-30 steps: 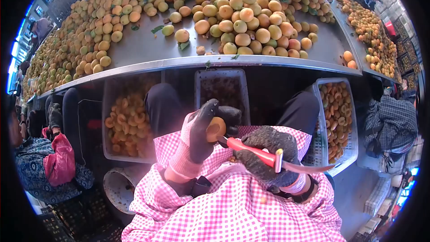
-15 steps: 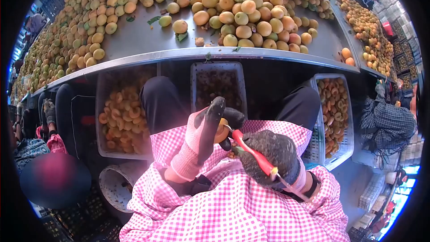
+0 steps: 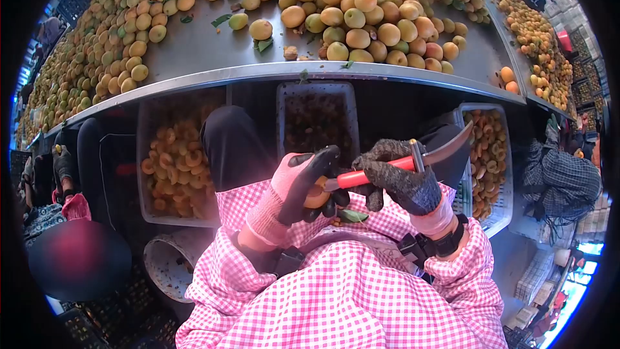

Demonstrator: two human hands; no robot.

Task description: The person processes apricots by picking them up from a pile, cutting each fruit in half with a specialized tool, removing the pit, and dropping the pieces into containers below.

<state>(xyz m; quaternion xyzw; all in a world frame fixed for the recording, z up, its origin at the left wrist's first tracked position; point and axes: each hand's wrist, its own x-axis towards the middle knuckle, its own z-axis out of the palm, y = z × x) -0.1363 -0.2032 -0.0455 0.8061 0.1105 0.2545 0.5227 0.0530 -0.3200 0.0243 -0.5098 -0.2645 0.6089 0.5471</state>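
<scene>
A yellow-orange fruit (image 3: 316,196) is held in my left hand (image 3: 300,184), which wears a pink and black glove, fingers curled round it. My right hand (image 3: 403,178), in a dark glove, grips the red handle of a knife (image 3: 381,172). The handle's left end touches the fruit, while a curved blade points up and right, away from it. Below my hands a green leaf (image 3: 353,216) lies on the pink checked apron (image 3: 323,284).
A metal table (image 3: 194,45) bears many whole fruits (image 3: 365,1). Under its edge stand a crate of fruit pieces (image 3: 143,187), a crate of dark scraps (image 3: 353,116) and another crate (image 3: 508,187). A white bucket (image 3: 150,265) is lower left. Co-workers sit on both sides.
My right hand has turned and risen, and the knife's blade now points up and right instead of down. The fruit in my left hand has shifted slightly down.
</scene>
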